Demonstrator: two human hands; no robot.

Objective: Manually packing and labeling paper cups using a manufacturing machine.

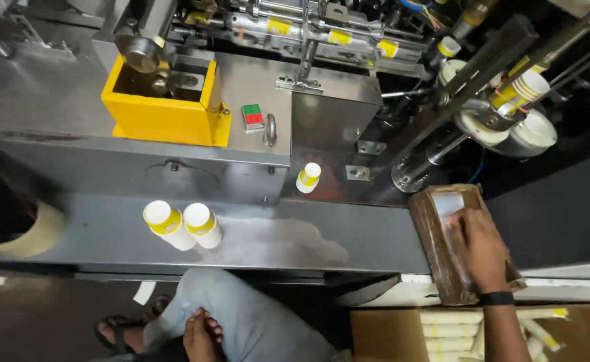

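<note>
My right hand (481, 249) flat on brown rectangular wooden box (442, 231), fingers spread over top, box at right end of grey metal shelf (288, 234); left hand (200, 333) resting loosely closed on knee, holding nothing; two white-yellow paper cups (182, 226) well left

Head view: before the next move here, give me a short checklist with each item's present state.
1. Right hand resting flat on the brown block: ok.
2. Brown block fully supported on the metal ledge: not ok, its near end overhangs the edge.
3. Left hand away from the machine, on the knee: ok.
4. Two paper cups on the ledge upright: not ok, they appear to lie tipped side by side.
5. Small cup near the machine wall standing steadily: cannot tell.
6. Carton of cup stacks open below the right hand: ok.
</note>
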